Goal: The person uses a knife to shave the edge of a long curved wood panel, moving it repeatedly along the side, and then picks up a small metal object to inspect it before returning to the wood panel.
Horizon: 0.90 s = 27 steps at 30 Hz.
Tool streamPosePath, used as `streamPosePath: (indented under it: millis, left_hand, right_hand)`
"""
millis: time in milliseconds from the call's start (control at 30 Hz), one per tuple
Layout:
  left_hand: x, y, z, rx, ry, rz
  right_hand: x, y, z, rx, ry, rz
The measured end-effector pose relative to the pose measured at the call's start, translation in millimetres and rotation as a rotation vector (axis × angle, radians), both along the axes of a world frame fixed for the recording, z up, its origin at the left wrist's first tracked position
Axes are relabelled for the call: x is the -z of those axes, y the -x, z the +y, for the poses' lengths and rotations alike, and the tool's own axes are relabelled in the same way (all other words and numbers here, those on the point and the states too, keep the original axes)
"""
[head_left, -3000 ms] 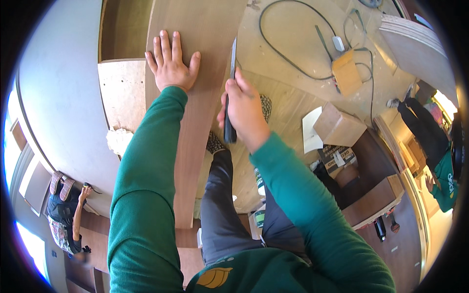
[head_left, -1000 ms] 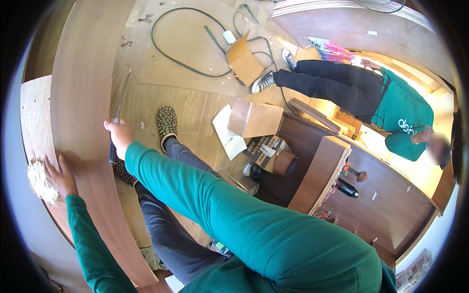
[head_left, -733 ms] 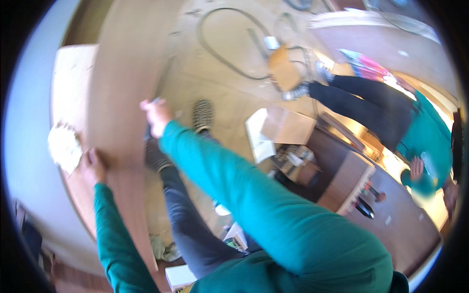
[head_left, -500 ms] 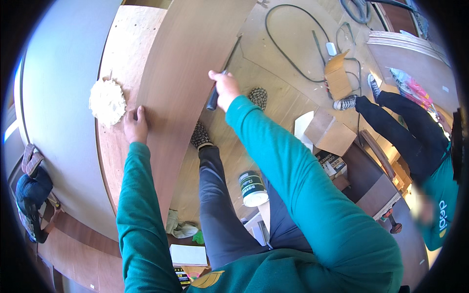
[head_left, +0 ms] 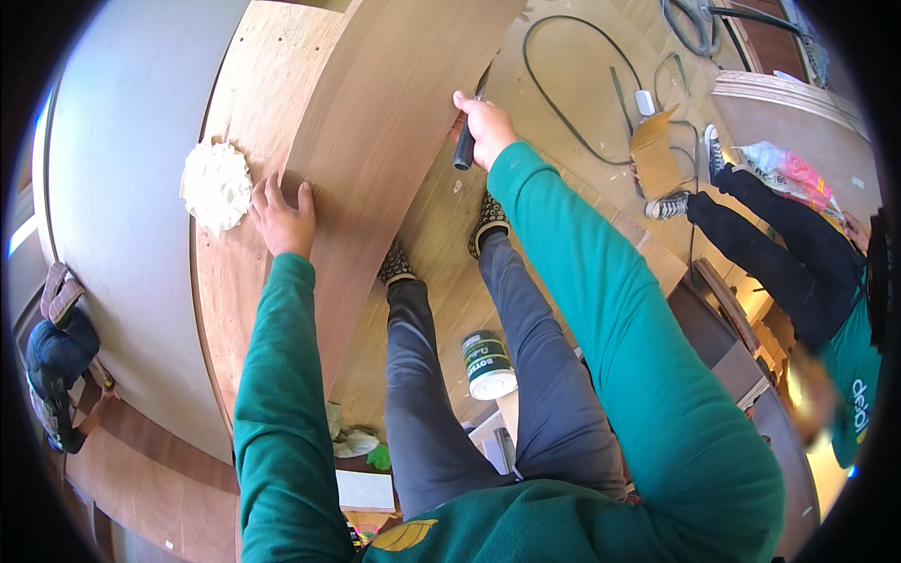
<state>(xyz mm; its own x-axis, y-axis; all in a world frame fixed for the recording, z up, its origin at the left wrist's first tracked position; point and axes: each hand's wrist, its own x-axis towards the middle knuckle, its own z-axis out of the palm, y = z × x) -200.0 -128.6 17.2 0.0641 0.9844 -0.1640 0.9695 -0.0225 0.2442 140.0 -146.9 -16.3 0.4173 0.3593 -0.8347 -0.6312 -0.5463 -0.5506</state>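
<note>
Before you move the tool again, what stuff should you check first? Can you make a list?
1. Left hand flat on the brown veneer sheet, holding it down: ok.
2. Right hand gripping the dark-handled tool at the sheet's right edge: ok.
3. Left fingers away from the tool: ok, they are across the sheet.
4. Tool's tip sitting properly on the edge: cannot tell, mostly hidden.
5. White wad off the sheet: ok, it lies on the plywood beside the left hand.
6. Feet away from the can on the floor: ok.
</note>
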Motion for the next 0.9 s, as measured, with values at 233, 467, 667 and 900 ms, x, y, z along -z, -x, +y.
streamPosePath:
  millis: [233,467,667,900]
  left_hand:
    - [5.3,-61.7,48.4,0.318,-0.117,-0.153]
    - [26.3,-129.6,97.5,0.454,-0.108,-0.061]
    - [29.2,-134.3,93.3,0.459,-0.080,0.030]
    - [24.6,-138.4,94.9,0.485,-0.010,0.074]
  right_hand:
    - [-80.9,0.3,-22.1,-0.102,0.070,-0.225]
    - [-138.0,-14.2,-8.0,-0.020,-0.068,0.173]
    - [-135.6,-29.5,33.7,-0.038,0.035,0.130]
    - [-106.2,-36.7,70.3,-0.068,0.184,0.157]
